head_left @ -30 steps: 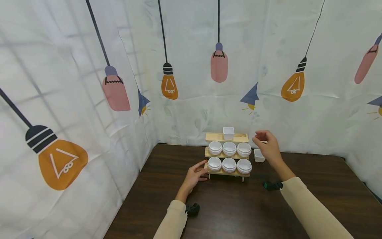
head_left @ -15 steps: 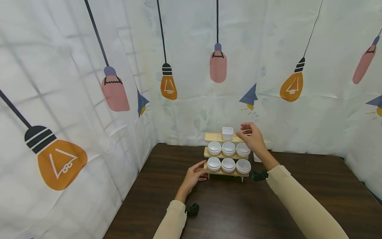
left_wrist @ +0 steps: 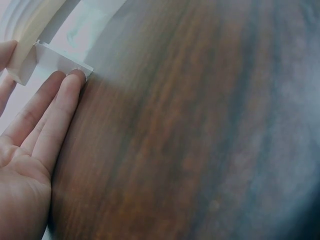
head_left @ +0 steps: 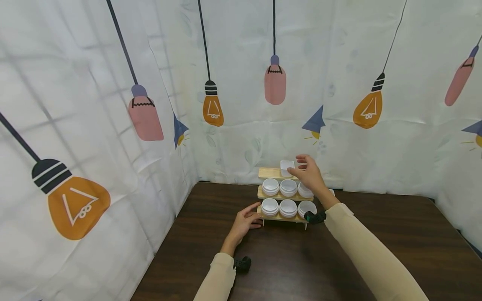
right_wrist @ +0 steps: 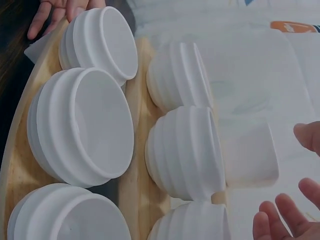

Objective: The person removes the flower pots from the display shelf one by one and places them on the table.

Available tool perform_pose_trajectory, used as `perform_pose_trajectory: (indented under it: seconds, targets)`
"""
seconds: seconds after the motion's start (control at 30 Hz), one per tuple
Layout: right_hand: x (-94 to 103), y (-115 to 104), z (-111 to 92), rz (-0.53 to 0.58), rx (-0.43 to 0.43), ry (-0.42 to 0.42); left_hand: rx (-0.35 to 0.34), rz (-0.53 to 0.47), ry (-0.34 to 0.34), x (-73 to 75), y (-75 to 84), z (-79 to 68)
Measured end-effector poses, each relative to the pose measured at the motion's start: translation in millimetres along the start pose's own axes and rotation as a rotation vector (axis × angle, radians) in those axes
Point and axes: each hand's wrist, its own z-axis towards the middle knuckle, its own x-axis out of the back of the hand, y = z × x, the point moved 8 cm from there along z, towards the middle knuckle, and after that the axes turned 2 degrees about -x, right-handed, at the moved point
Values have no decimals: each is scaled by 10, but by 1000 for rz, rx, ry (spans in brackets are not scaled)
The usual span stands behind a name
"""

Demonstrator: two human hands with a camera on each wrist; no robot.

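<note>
A three-tiered wooden stand (head_left: 265, 191) holds white round ribbed bowls (head_left: 288, 188) on its two lower tiers. One white square cup (head_left: 286, 166) stands on the top tier. My right hand (head_left: 312, 177) reaches over the stand's right side, thumb in front of the square cup in the head view. In the right wrist view its fingertips (right_wrist: 286, 210) are parted and clear of the cup. My left hand (head_left: 242, 221) is at the left end of the lowest tier. Its straight fingers (left_wrist: 62, 107) touch the white bracket (left_wrist: 57, 57) under the board, seen in the left wrist view.
A second square cup (head_left: 332, 192) is almost wholly hidden behind my right forearm, at the stand's right. The dark wood table (head_left: 226, 276) runs back to a pale printed curtain (head_left: 241, 142) close behind the stand.
My right hand has moved left from beside the stand, above the second square cup, to the square cup on the top tier. My left hand has stayed put.
</note>
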Motion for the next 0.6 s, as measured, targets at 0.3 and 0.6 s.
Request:
perform_pose_trajectory:
  seconds: [0.3,0.6]
  targets:
    - [-82,49,80,-41,-24,-62,6,-1,9,-5,10,-6]
    - [-144,53,143,-32,-22,-162,10,6,4,-5,10,-6]
